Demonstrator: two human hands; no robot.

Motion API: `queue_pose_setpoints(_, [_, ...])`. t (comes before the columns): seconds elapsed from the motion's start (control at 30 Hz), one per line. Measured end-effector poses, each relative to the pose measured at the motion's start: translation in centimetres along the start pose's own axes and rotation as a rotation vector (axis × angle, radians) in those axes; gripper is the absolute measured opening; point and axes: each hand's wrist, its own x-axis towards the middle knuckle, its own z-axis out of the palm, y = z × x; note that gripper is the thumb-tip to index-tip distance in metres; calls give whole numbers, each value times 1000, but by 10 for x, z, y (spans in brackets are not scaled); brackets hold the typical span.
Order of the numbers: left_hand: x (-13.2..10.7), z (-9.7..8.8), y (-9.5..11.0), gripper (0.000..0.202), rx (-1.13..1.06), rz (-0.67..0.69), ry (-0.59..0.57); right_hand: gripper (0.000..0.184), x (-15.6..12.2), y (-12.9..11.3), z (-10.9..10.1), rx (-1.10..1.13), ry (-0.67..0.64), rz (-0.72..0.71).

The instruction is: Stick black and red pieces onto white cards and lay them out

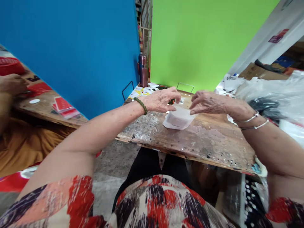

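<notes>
A translucent white bag (pixel 178 119) stands on the worn wooden table, its mouth facing up and a greyish shape showing faintly inside. My right hand (pixel 209 103) pinches the right side of its upper edge between thumb and fingers. On the other side, my left hand (pixel 161 99) has its fingers curled at the bag's top left edge. A small dark green and orange thing (pixel 171 101) shows in the gap between left thumb and fingers; whether it is gripped or lies behind is unclear.
Blue (pixel 71 47) and green (pixel 201 41) panels stand beyond the table (pixel 201 142). A maroon flask (pixel 143 70) sits between them. Clear plastic bags (pixel 273 95) crowd the right. At left, another person's hand (pixel 14 84) is near red packets (pixel 65 106).
</notes>
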Motion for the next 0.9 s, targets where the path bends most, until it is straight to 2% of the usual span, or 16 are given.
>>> queue_pose_setpoints(0.13, [6, -4, -1, 4, 23, -6, -96, 35, -22, 19, 10, 57, -42, -52])
queue_pose_setpoints(0.27, [7, -4, -6, 7, 30, -54, -40, 30, -42, 25, 19, 265, -97, -84])
queue_pose_setpoints(0.37, [5, -2, -6, 6, -21, -58, 9, 32, -48, 25, 27, 344, 1, -52])
queue_pose_setpoints(0.53, [4, 2, -3, 5, -55, 11, -25, 39, -48, 28, 38, 446, 123, 123])
queue_pose_setpoints(0.67, [3, 5, -10, 9, -39, -51, 106, 35, -48, 28, 43, 403, 250, 172])
queue_pose_setpoints(0.77, [2, 13, -12, 6, -132, -134, 202, 32, -48, 26, 51, 365, 356, 173])
queue_pose_setpoints(0.9, [1, 27, -10, 8, -253, -175, 331, 30, -48, 28, 64, 382, 488, 218])
